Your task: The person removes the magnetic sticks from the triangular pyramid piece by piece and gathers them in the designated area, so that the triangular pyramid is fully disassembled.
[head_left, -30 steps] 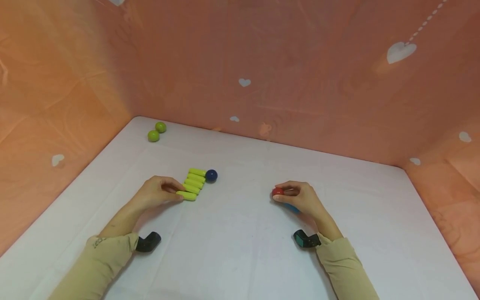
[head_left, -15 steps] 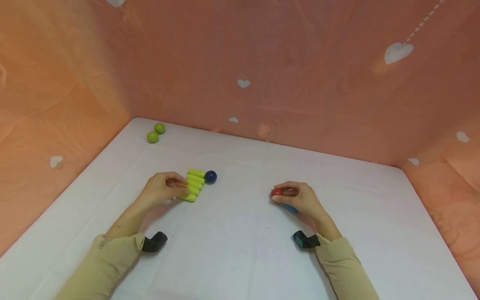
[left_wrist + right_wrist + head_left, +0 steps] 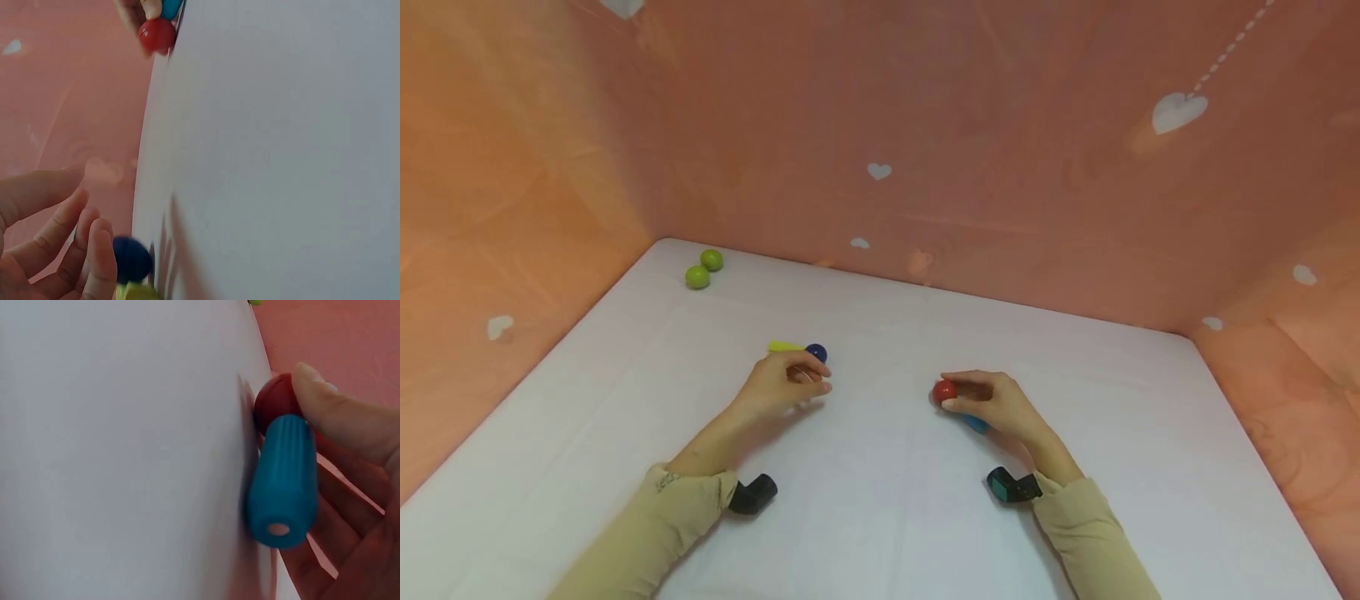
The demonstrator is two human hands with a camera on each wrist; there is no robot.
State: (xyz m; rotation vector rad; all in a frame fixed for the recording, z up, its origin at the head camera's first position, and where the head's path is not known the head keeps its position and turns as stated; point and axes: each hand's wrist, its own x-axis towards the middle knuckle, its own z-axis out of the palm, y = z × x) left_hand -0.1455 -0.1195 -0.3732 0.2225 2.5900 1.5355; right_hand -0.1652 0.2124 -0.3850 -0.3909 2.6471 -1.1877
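My left hand point(image 3: 778, 383) hovers over the row of yellow-green rods, its thumb and fingers slightly bent and apart with nothing between them. Only the farthest rod point(image 3: 785, 346) shows in the head view; the hand hides the others. A dark blue ball point(image 3: 816, 352) sits at that rod's right end, just beyond my left fingers. On the right, my right hand point(image 3: 1000, 404) pinches a red ball point(image 3: 944, 393) low at the table. Against the ball, under the palm, lies a ribbed, tapering blue piece point(image 3: 284, 481) with a small hole in its end.
Two green balls point(image 3: 697, 277) rest at the far left corner of the white table point(image 3: 880, 500). Orange-pink cloth point(image 3: 880, 108) with white hearts walls in the back and sides. A black camera mount sits at each wrist.
My left hand has left the near yellow-green rods and moved right, now covering most of the row. The near rod has been pushed in line with the others. My right hand keeps its grip.
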